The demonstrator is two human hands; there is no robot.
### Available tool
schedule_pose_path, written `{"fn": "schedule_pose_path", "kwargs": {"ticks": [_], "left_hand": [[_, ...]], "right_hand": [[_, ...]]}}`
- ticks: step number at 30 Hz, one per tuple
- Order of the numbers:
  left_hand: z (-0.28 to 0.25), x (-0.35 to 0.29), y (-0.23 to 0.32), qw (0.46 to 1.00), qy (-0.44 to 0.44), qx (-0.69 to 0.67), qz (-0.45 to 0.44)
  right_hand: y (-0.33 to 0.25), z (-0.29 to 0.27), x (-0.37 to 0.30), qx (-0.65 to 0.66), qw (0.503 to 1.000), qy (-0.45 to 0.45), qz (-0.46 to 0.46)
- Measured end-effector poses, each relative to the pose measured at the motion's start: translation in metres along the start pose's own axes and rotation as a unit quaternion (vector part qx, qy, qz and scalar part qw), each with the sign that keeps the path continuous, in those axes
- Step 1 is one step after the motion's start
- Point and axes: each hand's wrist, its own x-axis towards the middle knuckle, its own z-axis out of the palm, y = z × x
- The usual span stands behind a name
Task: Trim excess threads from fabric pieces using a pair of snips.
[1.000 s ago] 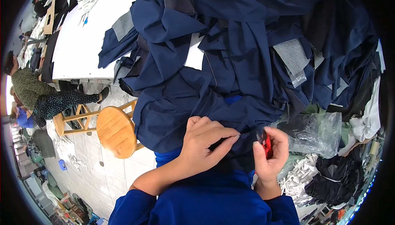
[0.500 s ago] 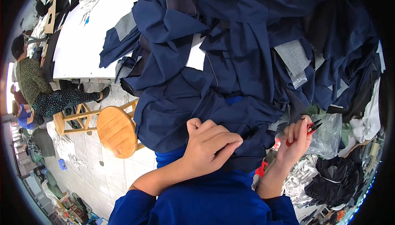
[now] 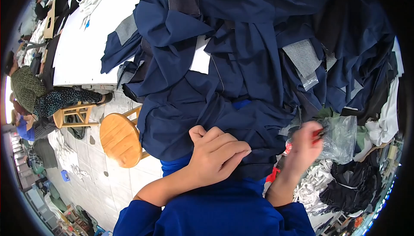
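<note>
My left hand [image 3: 217,154] is closed in a pinch, thumb against the fingers, over navy fabric [image 3: 172,128] draped across my lap. Whatever lies in the pinch, if anything, is too small to make out. My right hand [image 3: 304,147], smeared by motion, is closed round a pair of red-handled snips [image 3: 318,136] with dark blades, to the right of the lap fabric. A clear plastic bag [image 3: 343,143] lies just beyond the snips. The navy fabric on my lap runs up into a large heap of navy cloth [image 3: 258,55] with grey-backed pieces.
A white table [image 3: 82,59] bears the heap. On the left stand a round wooden stool [image 3: 120,141] and a person [image 3: 30,87] in patterned clothes sitting on another stool. White scraps [image 3: 317,184] and a black cloth bundle [image 3: 351,188] lie at lower right.
My right hand, with the snips, has turned and shifted slightly left. A dark bit seen beside my left fingertips no longer shows. The left hand stays pinched.
</note>
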Motion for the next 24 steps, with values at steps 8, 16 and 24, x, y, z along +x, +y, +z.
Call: {"fn": "schedule_pose_path", "kwargs": {"ticks": [8,16,24], "left_hand": [[0.007,0.001,-0.003,1.000,0.002,0.016,0.011],[0.002,0.002,-0.003,0.997,-0.055,-0.038,-0.037],[0.005,0.002,-0.003,0.999,-0.032,-0.020,-0.022]], "right_hand": [[-0.030,-0.006,-0.004,-0.172,0.944,-0.272,-0.074],[-0.015,0.018,-0.005,-0.233,0.857,-0.388,-0.245],[-0.013,0.018,-0.014,-0.184,0.895,-0.376,-0.156]]}}
